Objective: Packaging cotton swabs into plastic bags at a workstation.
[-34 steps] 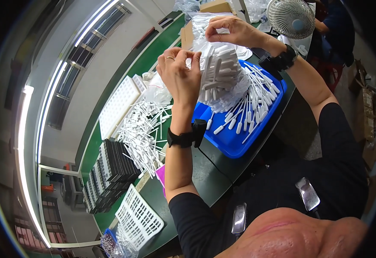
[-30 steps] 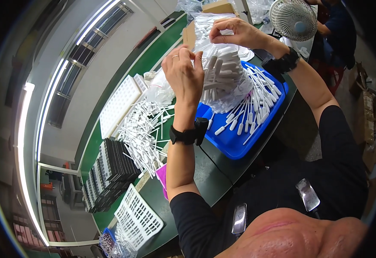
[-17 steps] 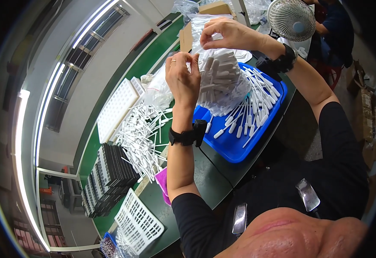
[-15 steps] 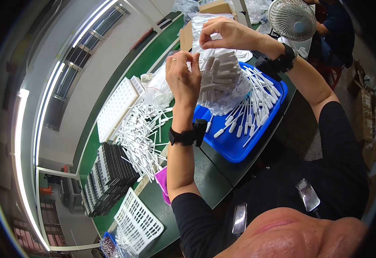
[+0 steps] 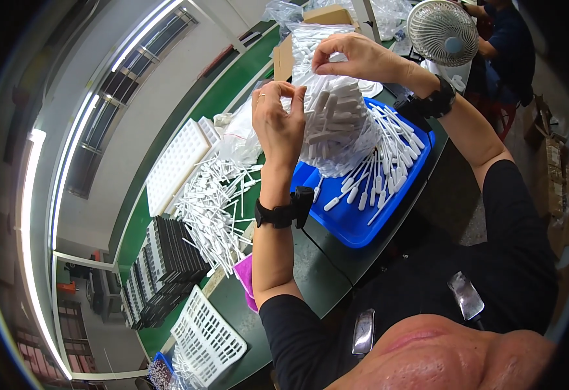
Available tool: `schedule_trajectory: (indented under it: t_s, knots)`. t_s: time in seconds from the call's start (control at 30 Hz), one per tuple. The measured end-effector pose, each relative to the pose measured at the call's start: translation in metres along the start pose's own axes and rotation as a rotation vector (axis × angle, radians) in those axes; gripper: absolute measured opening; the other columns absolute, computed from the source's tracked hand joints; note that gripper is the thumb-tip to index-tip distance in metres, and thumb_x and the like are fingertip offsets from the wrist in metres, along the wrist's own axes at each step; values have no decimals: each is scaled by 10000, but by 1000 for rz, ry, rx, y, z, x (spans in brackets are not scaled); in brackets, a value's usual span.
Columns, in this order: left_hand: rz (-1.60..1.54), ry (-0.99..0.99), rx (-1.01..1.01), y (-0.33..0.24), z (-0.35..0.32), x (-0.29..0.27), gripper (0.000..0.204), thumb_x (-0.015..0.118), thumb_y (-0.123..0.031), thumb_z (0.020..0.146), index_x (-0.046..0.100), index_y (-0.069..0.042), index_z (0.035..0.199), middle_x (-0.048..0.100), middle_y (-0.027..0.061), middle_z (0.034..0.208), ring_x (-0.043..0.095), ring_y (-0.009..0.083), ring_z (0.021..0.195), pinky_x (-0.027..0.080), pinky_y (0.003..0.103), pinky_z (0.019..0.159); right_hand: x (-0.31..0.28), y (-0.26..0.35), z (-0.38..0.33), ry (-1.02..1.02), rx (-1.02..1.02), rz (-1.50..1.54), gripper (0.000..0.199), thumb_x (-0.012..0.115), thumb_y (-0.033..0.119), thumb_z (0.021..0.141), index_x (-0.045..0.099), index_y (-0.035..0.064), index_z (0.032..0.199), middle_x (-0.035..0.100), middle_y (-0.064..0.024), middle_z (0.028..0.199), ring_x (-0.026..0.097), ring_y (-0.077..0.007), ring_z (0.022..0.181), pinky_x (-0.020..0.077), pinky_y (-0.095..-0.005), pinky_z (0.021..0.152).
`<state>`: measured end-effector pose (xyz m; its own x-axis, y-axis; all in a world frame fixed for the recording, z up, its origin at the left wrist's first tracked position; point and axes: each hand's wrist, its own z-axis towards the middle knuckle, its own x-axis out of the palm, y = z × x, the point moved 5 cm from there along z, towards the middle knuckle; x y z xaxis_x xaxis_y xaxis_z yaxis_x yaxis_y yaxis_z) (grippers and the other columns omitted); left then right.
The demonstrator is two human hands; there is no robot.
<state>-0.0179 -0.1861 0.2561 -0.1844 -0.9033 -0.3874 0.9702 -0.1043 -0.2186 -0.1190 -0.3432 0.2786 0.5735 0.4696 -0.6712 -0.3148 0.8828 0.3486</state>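
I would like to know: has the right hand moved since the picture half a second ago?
Yes, slightly: the right hand has moved to the right, away from the brown cardboard at its left.

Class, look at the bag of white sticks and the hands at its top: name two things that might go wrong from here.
First, the left hand and right hand seem to pinch only the top of the bag, so a slip might let it slump and spill. Second, loose sticks fan out beside it in the tray; a sagging bag could scatter them.
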Motion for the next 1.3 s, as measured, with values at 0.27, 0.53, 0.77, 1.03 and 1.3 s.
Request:
schedule_trajectory:
  t_s: [0.27, 0.53, 0.77, 1.03, 1.3]
  knots:
    - [-89, 69, -137, 3, 2, 3, 183, 727, -97, 818, 566, -17, 786, 623, 100, 789, 572, 283, 802, 454, 385, 749, -1, 8, -2, -93, -100, -175, 136, 689, 155, 894, 675, 24, 926, 666, -92, 903, 639, -216, 871, 504, -332, 798]
    - [-89, 85, -165, -12, 13, 8, 131, 700, -111, 848, 650, -17, 925, 647, 114, 858, 600, 281, 833, 467, 370, 757, 1, 16, -8, -170, -149, -137, 124, 694, 171, 860, 663, 52, 878, 643, -78, 872, 615, -257, 898, 458, -372, 829]
    - [240, 102, 134, -27, 16, 17, 123, 642, -131, 895, 646, -30, 967, 633, 127, 896, 582, 306, 883, 448, 398, 805, 0, 13, -8, -193, -131, -124, 115, 687, 168, 834, 669, 55, 845, 659, -84, 854, 623, -269, 875, 476, -375, 804]
    - [316, 160, 48, -24, 10, 19, 129, 571, -146, 936, 610, -24, 935, 597, 136, 939, 554, 307, 951, 410, 408, 867, 4, 17, -10, -238, -190, -187, 112, 684, 181, 845, 656, 72, 836, 641, -73, 847, 610, -253, 896, 449, -372, 851]
    - [484, 131, 3, -17, -22, -7, 100, 553, -130, 936, 589, -36, 939, 571, 124, 902, 536, 303, 940, 379, 409, 904, 3, 19, -19, -261, -251, -227, 109, 690, 195, 856, 655, 91, 855, 636, -57, 840, 603, -244, 877, 429, -379, 873]
